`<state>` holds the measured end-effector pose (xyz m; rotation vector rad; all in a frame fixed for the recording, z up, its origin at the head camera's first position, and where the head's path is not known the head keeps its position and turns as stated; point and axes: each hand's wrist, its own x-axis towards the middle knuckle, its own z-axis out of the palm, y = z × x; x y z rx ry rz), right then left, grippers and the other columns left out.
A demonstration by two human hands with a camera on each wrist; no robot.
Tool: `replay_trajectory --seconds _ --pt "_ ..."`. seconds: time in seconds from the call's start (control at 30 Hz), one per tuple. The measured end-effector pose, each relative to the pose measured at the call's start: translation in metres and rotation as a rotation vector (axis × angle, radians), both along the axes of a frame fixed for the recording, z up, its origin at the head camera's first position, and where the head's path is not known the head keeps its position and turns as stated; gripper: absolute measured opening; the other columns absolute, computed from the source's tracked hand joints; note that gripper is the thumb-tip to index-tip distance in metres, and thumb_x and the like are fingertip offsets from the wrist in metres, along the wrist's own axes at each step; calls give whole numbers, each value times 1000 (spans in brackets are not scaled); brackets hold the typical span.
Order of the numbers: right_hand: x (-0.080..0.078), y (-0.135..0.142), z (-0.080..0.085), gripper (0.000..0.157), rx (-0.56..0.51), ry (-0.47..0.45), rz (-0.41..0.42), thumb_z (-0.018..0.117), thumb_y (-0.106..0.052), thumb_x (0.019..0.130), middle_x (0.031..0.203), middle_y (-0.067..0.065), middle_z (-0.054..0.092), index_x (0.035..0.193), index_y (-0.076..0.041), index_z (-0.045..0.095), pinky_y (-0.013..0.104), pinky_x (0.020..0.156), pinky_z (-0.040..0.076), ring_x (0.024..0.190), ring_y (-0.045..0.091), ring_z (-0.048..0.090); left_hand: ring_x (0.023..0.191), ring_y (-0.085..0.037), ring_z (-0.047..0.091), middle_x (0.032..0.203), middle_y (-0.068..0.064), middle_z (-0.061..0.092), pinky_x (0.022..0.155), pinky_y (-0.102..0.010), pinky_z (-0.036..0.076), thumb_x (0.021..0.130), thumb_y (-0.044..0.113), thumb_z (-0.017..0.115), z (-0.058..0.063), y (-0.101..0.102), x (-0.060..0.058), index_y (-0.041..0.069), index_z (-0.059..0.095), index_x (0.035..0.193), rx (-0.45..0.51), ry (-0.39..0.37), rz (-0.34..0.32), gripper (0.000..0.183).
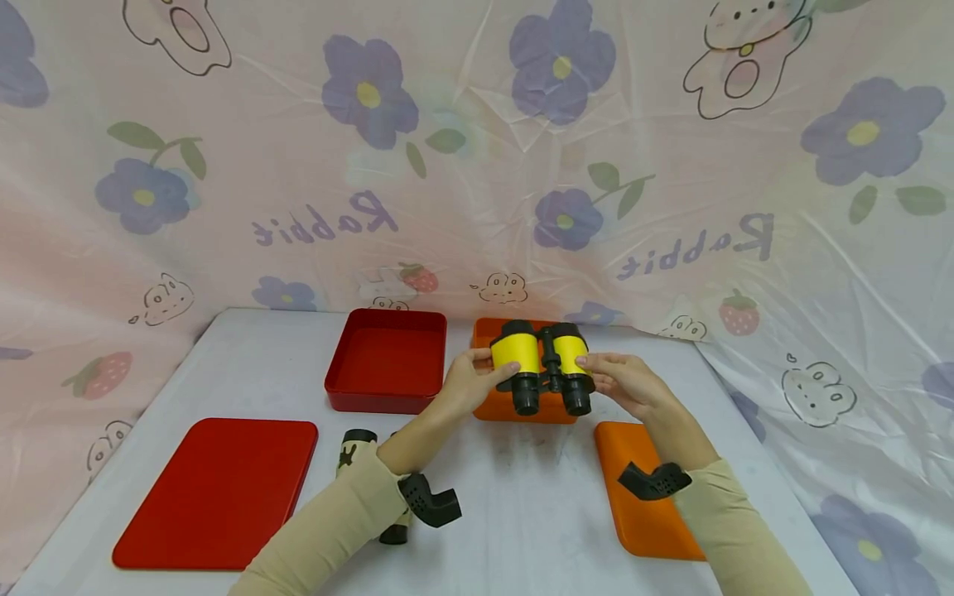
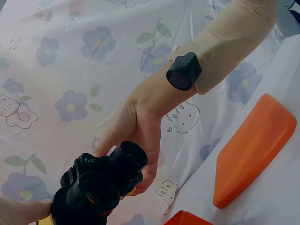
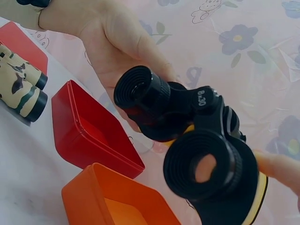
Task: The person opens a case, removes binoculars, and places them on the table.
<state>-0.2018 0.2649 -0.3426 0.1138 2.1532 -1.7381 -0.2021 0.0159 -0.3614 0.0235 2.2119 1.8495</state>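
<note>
Yellow and black binoculars [image 1: 526,354] are held up over the orange box [image 1: 488,407] in the head view. My left hand [image 1: 471,379] grips their left barrel, thumb on the yellow band. On the other barrel, my right hand [image 1: 632,382] pinches the side with thumb and fingers. The eyepieces [image 3: 199,164] face back toward me, and "8x30" shows between them in both wrist views. Under my left forearm lie camouflage binoculars [image 3: 21,86], partly hidden in the head view. The orange box's inside is partly covered by the yellow binoculars.
A red box [image 1: 386,356] without its lid stands left of the orange one. The red lid [image 1: 216,492] lies flat at the front left. An orange lid [image 1: 633,505] lies at the right, partly under my right forearm. A printed curtain [image 1: 462,190] hangs behind the table.
</note>
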Motion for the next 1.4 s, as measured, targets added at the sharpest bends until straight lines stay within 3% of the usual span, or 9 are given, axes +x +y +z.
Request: replay_trajectory --seconds 0.23,0.37,0.57,0.77,0.97,1.13,1.23,1.33,1.4 --pt "3 2 -2 76 -5 -2 25 54 -31 97 150 29 33 146 16 20 16 92 52 94 0 61 121 -32 56 133 -20 53 103 -41 51 89 35 68 0 -2 4 -3 43 137 8 16 -17 66" --pt "5 2 -5 73 -35 -15 41 54 -30 97 126 8 57 144 18 23 14 89 52 95 2 61 122 -33 55 135 -20 52 103 -41 51 89 34 68 0 -4 6 -4 42 137 17 28 -26 66" --pt "7 3 -7 72 -37 -13 57 55 -30 97 98 -13 63 142 19 27 13 86 52 93 3 62 120 -32 55 134 -20 52 102 -41 51 89 32 69 1 -6 10 -3 41 137 23 21 -28 66" --pt "11 4 -8 69 7 -11 67 55 -30 97 98 -13 66 141 18 31 16 90 53 94 2 63 118 -31 56 132 -19 53 103 -42 51 88 32 70 0 -8 14 -2 41 136 29 13 -28 66" --pt "16 5 -11 73 54 -3 83 56 -33 96 115 -3 62 141 18 30 28 102 51 99 4 61 118 -31 57 132 -20 54 103 -44 51 87 33 71 -2 -9 18 -2 42 135 19 12 -30 66" --pt "19 7 -13 72 83 -9 88 56 -34 96 112 -4 65 141 17 32 38 108 47 101 6 61 117 -32 57 131 -22 54 101 -44 52 86 33 72 -8 -9 21 -3 43 133 9 23 -45 65" --pt "21 7 -16 71 99 -11 92 56 -34 96 126 8 62 140 17 33 44 112 43 106 9 59 116 -31 58 130 -21 55 99 -43 53 86 33 72 -11 -9 23 -3 44 132 -2 23 -45 65" --pt "24 7 -19 71 105 -7 96 57 -34 95 132 14 58 139 18 35 37 108 47 106 10 58 114 -30 59 128 -21 56 97 -42 53 85 33 73 -13 -10 25 -2 44 132 -16 25 -46 65" --pt "25 8 -20 72 93 -4 101 58 -34 95 120 6 63 138 19 35 27 100 52 101 7 59 114 -30 59 128 -21 57 98 -42 53 85 34 73 -13 -10 27 -2 44 132 -23 18 -47 65"
